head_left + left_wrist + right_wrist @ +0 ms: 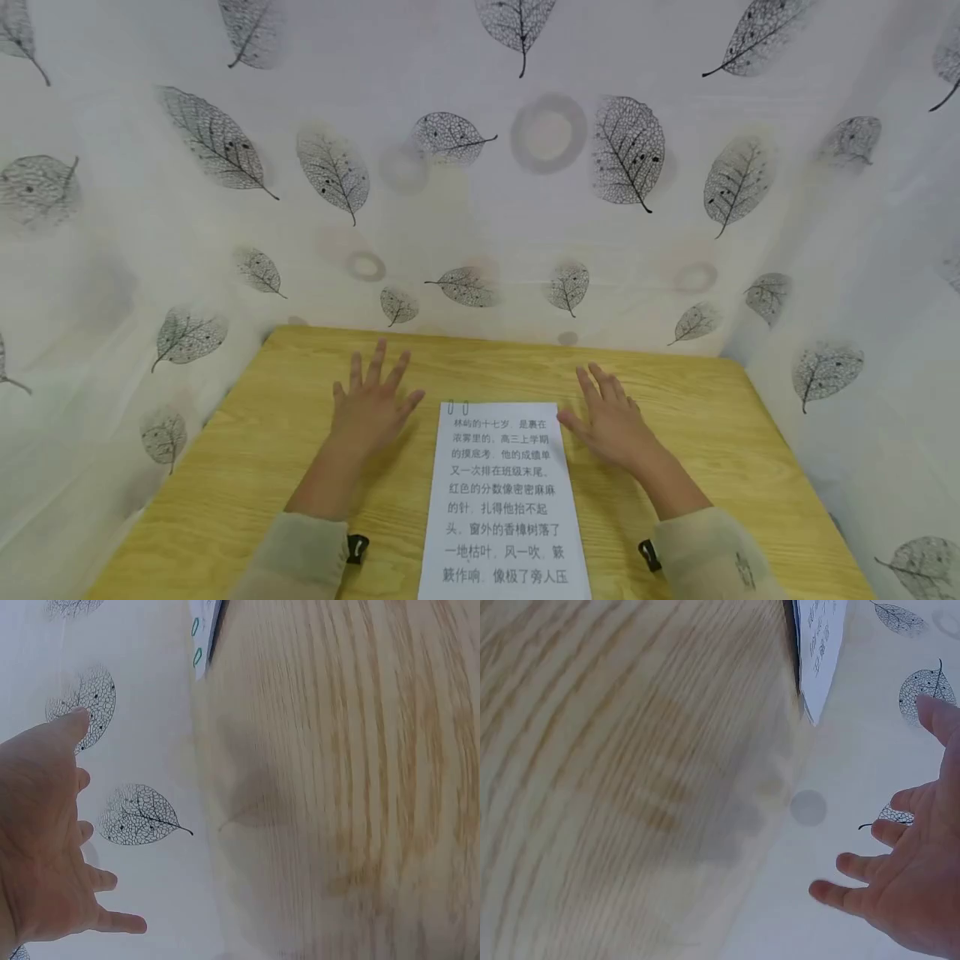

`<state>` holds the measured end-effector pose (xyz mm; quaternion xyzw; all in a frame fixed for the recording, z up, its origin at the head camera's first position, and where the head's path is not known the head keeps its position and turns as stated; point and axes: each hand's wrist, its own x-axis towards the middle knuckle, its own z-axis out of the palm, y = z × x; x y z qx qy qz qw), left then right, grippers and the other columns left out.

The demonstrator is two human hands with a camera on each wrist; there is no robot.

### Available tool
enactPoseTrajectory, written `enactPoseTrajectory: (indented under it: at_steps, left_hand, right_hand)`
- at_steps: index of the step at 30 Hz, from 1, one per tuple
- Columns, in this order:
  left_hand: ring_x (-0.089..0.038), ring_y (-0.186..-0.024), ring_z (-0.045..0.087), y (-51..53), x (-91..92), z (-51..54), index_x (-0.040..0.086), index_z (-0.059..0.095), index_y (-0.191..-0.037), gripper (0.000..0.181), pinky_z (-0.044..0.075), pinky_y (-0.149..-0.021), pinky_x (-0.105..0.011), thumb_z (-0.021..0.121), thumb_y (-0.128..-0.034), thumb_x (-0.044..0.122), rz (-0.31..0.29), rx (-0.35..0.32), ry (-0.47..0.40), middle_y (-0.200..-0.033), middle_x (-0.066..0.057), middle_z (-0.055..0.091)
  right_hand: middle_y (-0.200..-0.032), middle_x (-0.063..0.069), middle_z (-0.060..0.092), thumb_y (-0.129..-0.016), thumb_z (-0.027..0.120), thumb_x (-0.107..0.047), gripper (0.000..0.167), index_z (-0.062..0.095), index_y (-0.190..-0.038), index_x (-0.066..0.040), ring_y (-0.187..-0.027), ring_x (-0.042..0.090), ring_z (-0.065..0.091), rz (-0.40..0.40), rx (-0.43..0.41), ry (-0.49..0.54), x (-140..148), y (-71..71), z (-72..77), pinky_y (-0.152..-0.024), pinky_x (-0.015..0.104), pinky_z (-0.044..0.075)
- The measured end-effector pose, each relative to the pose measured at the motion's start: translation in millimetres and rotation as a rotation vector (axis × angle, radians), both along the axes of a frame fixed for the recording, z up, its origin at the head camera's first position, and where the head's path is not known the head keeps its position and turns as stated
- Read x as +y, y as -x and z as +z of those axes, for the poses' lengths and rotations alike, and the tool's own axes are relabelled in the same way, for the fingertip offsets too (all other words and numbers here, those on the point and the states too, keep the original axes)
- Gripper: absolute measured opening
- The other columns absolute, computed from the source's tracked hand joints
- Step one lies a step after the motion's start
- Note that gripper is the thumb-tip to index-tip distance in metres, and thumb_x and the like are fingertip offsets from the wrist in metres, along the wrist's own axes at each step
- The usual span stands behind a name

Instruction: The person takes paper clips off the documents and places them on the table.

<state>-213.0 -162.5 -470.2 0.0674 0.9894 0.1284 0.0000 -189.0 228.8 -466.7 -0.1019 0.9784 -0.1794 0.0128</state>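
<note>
Your left hand [372, 412] has its fingers spread wide and straight, thumb held out towards the paper, with nothing in its grasp. Your right hand [617, 423] is stretched out too, thumb well away from its 4 fingers, and it also holds nothing. Both palms seem to hover over the wood, though their height is hard to judge from the head view.

Between your 2 hands, the printed paper [504, 502] lies flat, its lines of dark Chinese characters facing up towards you. Your right thumb tip is near its upper right corner; your left thumb is a little apart from its left edge. 2 paper clips [458, 407] sit side by side at its top left.

Further out, beige sleeves [296, 554] cover your forearms. Everything is over a yellow wood-grain table [225, 467], and beyond it hangs a pale curtain [480, 225] printed with dark skeleton leaves.
</note>
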Motion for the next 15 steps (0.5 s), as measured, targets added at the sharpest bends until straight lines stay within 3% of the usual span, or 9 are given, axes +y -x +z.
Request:
enactPoseTrajectory:
  at_steps: [7,11,15]
  left_hand:
    - [-0.058,-0.165,0.007,2.2,-5.6,-9.9,0.033,0.010,-0.175,0.077,0.021,-0.124,-0.085,0.039,-0.1117,0.065,0.005,0.017,0.008,-0.185,-0.014,-0.004]
    - [-0.059,-0.160,0.026,2.0,-4.9,-14.9,0.027,0.021,-0.174,0.074,0.033,-0.120,-0.083,0.044,-0.1123,0.059,-0.003,0.045,0.014,-0.181,-0.021,0.019]
    - [-0.058,-0.151,0.041,-1.8,-1.8,-17.6,0.021,0.033,-0.171,0.069,0.042,-0.114,-0.078,0.051,-0.1120,0.053,-0.008,0.052,0.003,-0.169,-0.026,0.041]
  right_hand:
    - [-0.177,0.023,0.023,-0.104,0.071,-0.044,0.097,0.015,-0.173,-0.003,-0.157,0.059,0.032,-0.003,-0.104,0.111,-1.9,14.6,-14.5,-0.122,0.075,0.037]
    - [-0.171,0.024,0.031,-0.103,0.074,-0.041,0.093,0.022,-0.172,-0.004,-0.156,0.052,0.037,-0.020,-0.162,0.167,-6.1,24.5,-24.6,-0.122,0.069,0.043]
    - [-0.168,0.024,0.038,-0.102,0.074,-0.044,0.090,0.030,-0.169,-0.004,-0.153,0.047,0.045,-0.023,-0.198,0.146,-12.0,35.3,-33.9,-0.123,0.065,0.044]
